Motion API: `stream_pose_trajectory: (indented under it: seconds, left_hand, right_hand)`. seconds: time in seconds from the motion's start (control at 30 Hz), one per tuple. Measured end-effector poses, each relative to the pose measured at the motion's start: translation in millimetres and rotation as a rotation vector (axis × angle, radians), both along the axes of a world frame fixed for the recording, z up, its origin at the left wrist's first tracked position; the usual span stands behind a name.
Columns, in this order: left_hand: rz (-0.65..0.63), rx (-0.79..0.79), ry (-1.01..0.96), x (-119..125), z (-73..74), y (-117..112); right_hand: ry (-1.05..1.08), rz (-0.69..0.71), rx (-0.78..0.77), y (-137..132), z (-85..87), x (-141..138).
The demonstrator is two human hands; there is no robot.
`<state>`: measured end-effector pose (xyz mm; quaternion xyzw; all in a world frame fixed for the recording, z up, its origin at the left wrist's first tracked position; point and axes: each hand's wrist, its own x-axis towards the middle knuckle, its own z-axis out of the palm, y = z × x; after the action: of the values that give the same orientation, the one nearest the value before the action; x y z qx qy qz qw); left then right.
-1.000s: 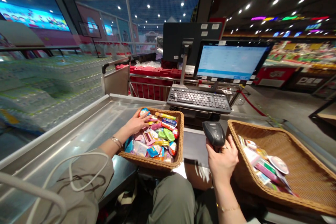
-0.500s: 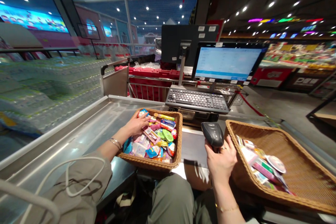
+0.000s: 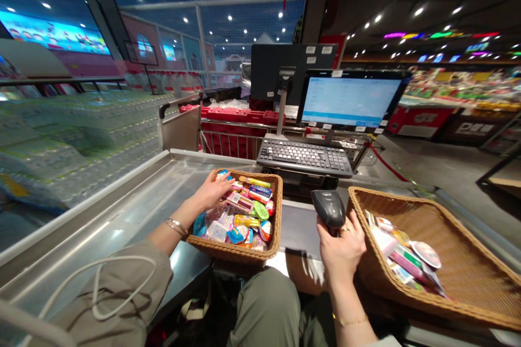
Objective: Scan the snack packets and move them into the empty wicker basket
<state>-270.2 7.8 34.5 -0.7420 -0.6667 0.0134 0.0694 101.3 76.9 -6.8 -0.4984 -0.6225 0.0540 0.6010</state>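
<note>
My right hand (image 3: 342, 246) is wrapped round the handle of a black barcode scanner (image 3: 329, 209), its head tilted up in the gap between two baskets. My left hand (image 3: 214, 192) reaches over the far left corner of a wicker basket (image 3: 278, 211), fingers stretched out on the small goods there. Packed in that basket are colourful small packages, among them a pink box (image 3: 240, 201), a green pack (image 3: 260, 210) and a blue-and-white round-topped pack (image 3: 237, 234). To the right stands a second wicker basket (image 3: 468, 244) with fewer packages, including a round white-lidded tub (image 3: 426, 255).
Beyond the baskets are a keyboard (image 3: 305, 154) and a lit monitor (image 3: 350, 98). A metal counter (image 3: 138, 200) with a raised edge runs along the left. A white cable (image 3: 97, 287) loops over my left sleeve. Behind stands a cart with red crates (image 3: 232, 115).
The pink box in the left basket has shifted away from me and lies more level. My left hand has barely moved; my right hand keeps hold of the scanner. The view has tilted slightly.
</note>
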Motion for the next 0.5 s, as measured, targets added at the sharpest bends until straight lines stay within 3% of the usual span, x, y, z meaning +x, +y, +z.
stream_pose_trajectory:
  seconds: [0.5]
  left_hand:
    - [0.130, 0.173, 0.013, 21.3, 5.8, 0.1]
  right_hand:
    - [-0.022, 0.006, 0.020, -0.3, -0.1, 10.7]
